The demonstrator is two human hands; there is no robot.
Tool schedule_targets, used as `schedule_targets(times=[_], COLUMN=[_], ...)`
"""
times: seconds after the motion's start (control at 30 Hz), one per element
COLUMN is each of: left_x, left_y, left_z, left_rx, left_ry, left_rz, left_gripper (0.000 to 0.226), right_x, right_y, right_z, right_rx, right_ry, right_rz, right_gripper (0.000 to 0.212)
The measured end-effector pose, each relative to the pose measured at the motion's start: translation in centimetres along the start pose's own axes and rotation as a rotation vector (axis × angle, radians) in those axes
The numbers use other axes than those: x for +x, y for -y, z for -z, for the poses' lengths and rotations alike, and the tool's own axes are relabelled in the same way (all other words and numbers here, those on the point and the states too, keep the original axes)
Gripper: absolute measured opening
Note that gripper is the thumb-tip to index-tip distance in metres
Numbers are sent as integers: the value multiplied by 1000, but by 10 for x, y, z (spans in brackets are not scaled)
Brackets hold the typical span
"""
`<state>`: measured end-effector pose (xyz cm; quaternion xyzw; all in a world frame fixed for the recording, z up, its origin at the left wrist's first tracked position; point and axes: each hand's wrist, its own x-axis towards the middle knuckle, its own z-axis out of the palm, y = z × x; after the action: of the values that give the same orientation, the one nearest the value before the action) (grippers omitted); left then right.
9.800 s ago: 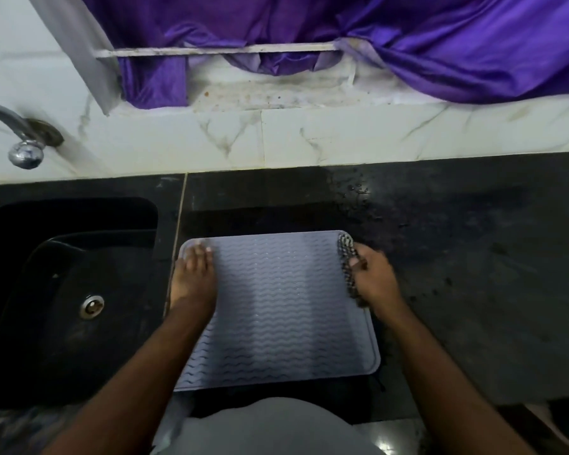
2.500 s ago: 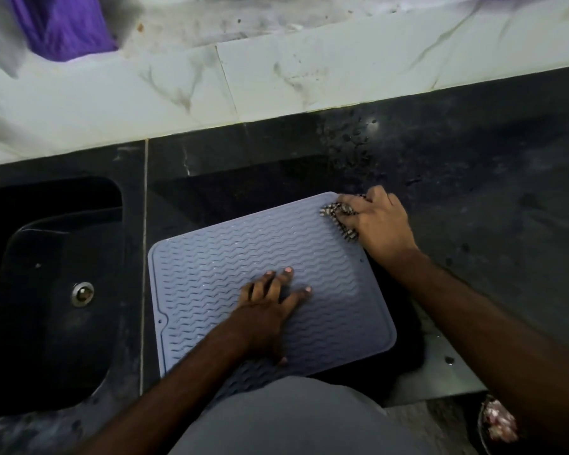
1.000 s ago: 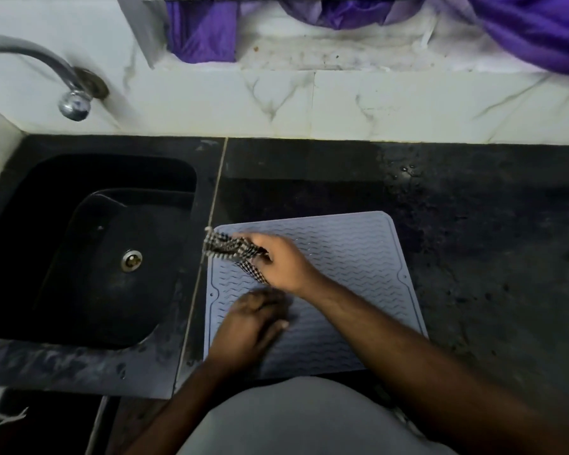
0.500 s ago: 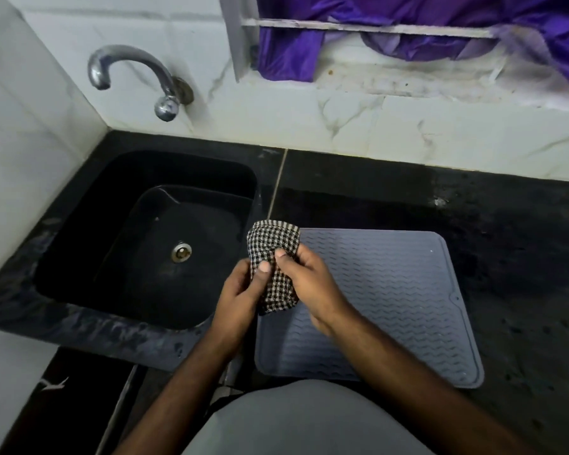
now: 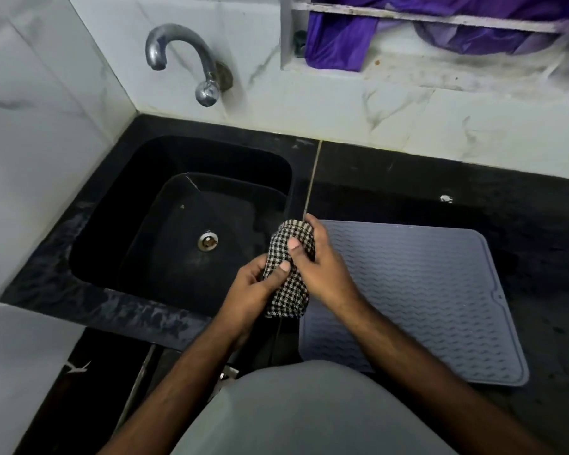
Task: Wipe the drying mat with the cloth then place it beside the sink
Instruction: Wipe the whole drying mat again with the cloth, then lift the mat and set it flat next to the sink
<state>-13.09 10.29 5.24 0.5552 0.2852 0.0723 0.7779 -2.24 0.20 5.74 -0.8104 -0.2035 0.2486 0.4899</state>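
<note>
Head view: cloth [image 5: 288, 284] between both hands

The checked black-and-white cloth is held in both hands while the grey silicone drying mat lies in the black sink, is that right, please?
Not quite: the head view shows the grey silicone drying mat lying on the dark counter beside the black sink. Both the left hand and right hand do hold the checked black-and-white cloth.

Sink [image 5: 112, 205] at centre left of the frame, tap [image 5: 191, 64] above it at upper left. Drying mat [image 5: 424, 290] lies on the counter [image 5: 523, 211] at centre right, just beside the sink. Cloth [image 5: 289, 277] at frame centre, between left hand [image 5: 253, 297] and right hand [image 5: 322, 270], over the sink–mat boundary.
</note>
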Motion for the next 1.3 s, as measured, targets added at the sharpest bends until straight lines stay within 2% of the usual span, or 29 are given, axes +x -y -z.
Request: schedule_targets(times=[0.17, 0.27, 0.33, 0.4, 0.6, 0.77, 0.9, 1.3], left_x=[-8, -14, -15, -13, -7, 1, 12, 39], left_y=[22, 39, 47, 54, 62, 49, 34, 37], left_z=[33, 50, 60, 68, 68, 59, 35, -59], left_rx=[192, 443, 653, 807, 989, 971, 961, 892], left_ry=[15, -39, -78, -64, -18, -109, -84, 16], left_rz=[70, 62, 10, -33, -96, -210, -302, -284], left_gripper=[26, 45, 53, 49, 34, 39, 37, 50], right_x=[-6, -14, -17, -20, -25, -29, -32, -48], right_y=[-22, -35, -41, -45, -44, -44, -46, -89], right_z=[-26, -48, -58, -66, -70, -51, -24, 70], right_rx=[27, -40, -93, -213, -414, -479, -487, -420], right_ry=[-8, -18, -10, 10, -23, -98, -117, -194], right_rz=[-65, -108, -133, -125, -85, -75, -91, -162], right_gripper=[35, 27, 27, 33, 50, 49, 41, 35])
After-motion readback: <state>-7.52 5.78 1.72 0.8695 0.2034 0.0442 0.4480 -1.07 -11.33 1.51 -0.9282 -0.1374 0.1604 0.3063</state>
